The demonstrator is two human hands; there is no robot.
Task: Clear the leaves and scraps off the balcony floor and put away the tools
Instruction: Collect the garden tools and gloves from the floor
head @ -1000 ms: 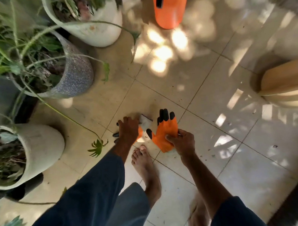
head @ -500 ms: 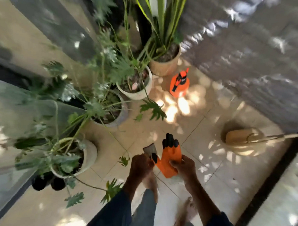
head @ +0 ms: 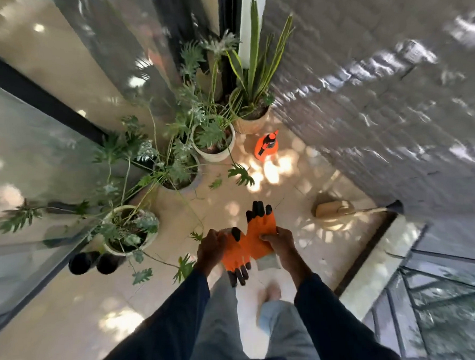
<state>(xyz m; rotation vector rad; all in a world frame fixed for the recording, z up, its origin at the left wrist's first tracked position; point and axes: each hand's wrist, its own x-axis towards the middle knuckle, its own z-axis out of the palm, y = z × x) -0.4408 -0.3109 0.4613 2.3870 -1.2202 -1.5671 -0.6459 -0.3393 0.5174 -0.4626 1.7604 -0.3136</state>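
I stand over the tiled balcony floor [head: 291, 183] with an orange garden glove in each hand. My left hand [head: 210, 246] grips one glove [head: 235, 257], whose black clawed fingertips hang down. My right hand [head: 277, 242] holds the other glove [head: 260, 230], its black fingertips pointing up and away. An orange spray bottle [head: 266, 146] stands on the floor near the far pots. A broom head [head: 328, 208] lies at the right with its handle running toward the wall.
Several potted plants line the left side: a white pot [head: 131, 230], a grey pot [head: 179, 179], a white pot [head: 213, 142] and a tan pot [head: 251, 116]. A brick wall [head: 376, 92] stands on the right. Glass panels [head: 26, 162] are at left. A raised sill [head: 370, 266] crosses at lower right.
I have risen from bending over the floor to standing. Both gloves came up off the tiles in my hands, and the left glove now hangs with fingertips down.
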